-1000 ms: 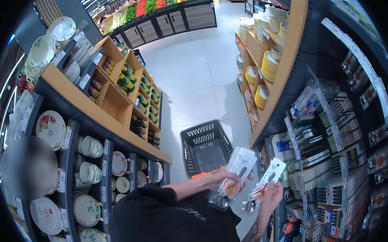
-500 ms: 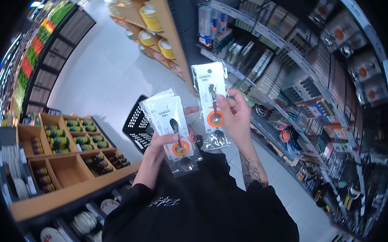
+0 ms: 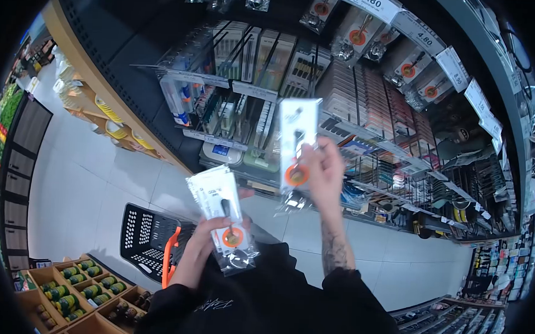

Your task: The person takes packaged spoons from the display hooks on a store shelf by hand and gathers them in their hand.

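A small fanned stack of packaged spoons (image 3: pixel 217 191) is in my left hand (image 3: pixel 201 240), thumb across the front card. The cards are white with an orange circle, in clear plastic. Higher and to the right, my right hand (image 3: pixel 327 169) pinches a single packaged spoon (image 3: pixel 291 135) by its right side, the card upright and slightly blurred. This card is in front of the lower shelf of packaged utensils. Similar spoon packs (image 3: pixel 358 35) hang from hooks near the top of the shelving, several beside each other.
Price labels (image 3: pixel 425 34) run along the upper shelf edge. A black shopping basket with an orange handle (image 3: pixel 171 249) stands on the floor at left. Wooden bins of jars (image 3: pixel 66 301) are at lower left. Yellow bowls (image 3: pixel 116 130) line a wooden rack.
My view has turned right toward the utensil shelves, bringing hanging packs and price labels into sight. Both hands still hold their packs; the right hand's pack is now before the shelf.
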`<move>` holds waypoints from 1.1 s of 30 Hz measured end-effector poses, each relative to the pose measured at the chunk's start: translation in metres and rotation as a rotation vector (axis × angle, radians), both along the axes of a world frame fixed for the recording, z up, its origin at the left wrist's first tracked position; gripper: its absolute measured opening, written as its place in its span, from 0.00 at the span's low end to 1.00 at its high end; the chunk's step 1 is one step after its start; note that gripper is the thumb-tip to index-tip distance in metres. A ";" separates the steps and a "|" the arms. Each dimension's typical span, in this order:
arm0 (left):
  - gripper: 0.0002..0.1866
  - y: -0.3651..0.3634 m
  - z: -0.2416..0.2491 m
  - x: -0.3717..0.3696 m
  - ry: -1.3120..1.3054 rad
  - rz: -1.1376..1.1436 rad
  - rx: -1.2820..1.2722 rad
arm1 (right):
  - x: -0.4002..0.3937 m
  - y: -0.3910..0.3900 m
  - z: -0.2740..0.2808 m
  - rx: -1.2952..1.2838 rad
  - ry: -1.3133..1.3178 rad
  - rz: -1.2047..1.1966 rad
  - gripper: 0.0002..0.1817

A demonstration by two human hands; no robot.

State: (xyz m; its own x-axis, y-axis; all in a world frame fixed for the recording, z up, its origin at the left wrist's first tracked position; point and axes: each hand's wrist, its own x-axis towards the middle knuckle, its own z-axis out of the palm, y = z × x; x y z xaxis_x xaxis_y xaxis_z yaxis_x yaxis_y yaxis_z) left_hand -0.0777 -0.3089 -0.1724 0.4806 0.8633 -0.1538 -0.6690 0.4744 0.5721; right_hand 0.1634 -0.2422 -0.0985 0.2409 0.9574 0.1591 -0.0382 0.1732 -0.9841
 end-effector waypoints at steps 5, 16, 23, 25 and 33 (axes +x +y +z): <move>0.42 0.028 -0.006 0.032 -0.080 -0.103 0.040 | 0.038 0.058 0.061 0.228 -0.022 -0.014 0.09; 0.33 0.025 -0.058 0.039 -0.107 -0.167 -0.142 | 0.034 0.121 0.090 0.572 -0.145 -0.104 0.09; 0.39 0.011 -0.065 0.039 -0.100 -0.196 -0.210 | 0.021 0.136 0.113 0.619 -0.188 -0.223 0.14; 0.39 0.008 -0.063 0.032 -0.072 -0.185 -0.217 | 0.028 0.144 0.107 0.640 -0.216 -0.235 0.13; 0.38 -0.014 -0.078 0.019 -0.067 -0.070 -0.234 | 0.016 0.145 0.112 0.652 -0.143 -0.198 0.10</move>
